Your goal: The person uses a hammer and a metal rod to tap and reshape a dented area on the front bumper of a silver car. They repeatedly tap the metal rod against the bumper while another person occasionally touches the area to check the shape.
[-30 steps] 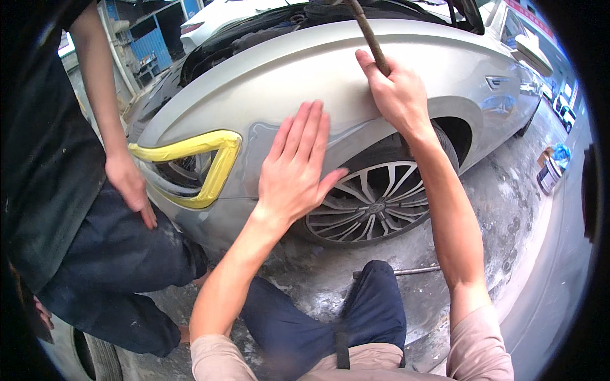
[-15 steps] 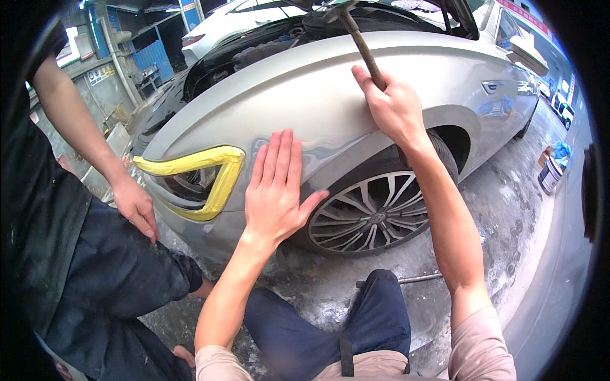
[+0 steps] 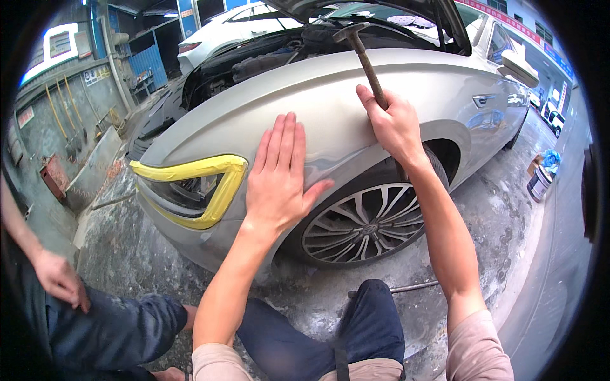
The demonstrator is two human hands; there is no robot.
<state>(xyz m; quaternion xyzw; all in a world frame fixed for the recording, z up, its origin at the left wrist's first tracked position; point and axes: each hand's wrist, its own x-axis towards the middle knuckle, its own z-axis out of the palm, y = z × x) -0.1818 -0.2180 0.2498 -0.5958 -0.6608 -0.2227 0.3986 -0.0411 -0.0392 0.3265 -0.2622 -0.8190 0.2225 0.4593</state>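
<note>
My left hand (image 3: 277, 173) lies flat on the silver car fender (image 3: 337, 95), fingers stretched out and thumb spread, between the headlight and the wheel arch. In my right hand (image 3: 395, 127) is a hammer (image 3: 365, 60), gripped by its handle with the head pointing up above the fender. The lower end of the handle shows beneath my fist, near the tyre. Yellow masking tape (image 3: 222, 197) frames the headlight (image 3: 184, 190) to the left of my left hand. Below my right hand is the front wheel (image 3: 365, 228) with its spoked rim.
A co-worker's hand (image 3: 58, 279) and dark trousers are at the left edge. The hood (image 3: 381, 9) is raised over the engine bay (image 3: 254, 66). A metal bar (image 3: 413, 287) lies on the floor by my knee. A bucket (image 3: 540, 184) stands at right, shovels (image 3: 70, 114) against the left wall.
The co-worker has moved away to the left. My left hand has slid slightly up the fender in view. My right hand still holds the hammer, its head now fully visible.
</note>
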